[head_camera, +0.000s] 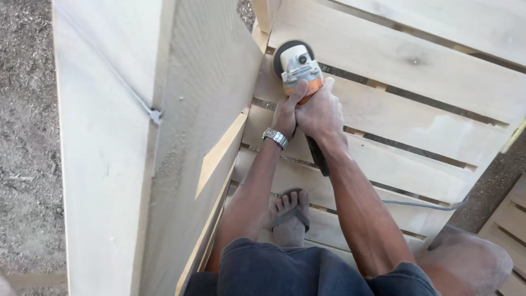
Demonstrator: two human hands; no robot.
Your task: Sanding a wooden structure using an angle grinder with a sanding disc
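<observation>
Both my hands grip an angle grinder (298,64) with a grey head, orange body and round black disc guard. My left hand (286,111), with a metal wristwatch (275,137) on its wrist, wraps the body from the left. My right hand (320,112) clasps the body from the right, over the black rear handle. The disc rests on a pale wooden slat (394,63) of a slatted panel lying flat, close to an upright wooden panel (115,137) on the left.
My foot in a sandal (290,211) stands on a lower slat. A grey power cord (422,204) trails right across the slats. Sawdust covers the upright panel and the dirt ground (24,137). Another slatted piece (507,219) lies at the right edge.
</observation>
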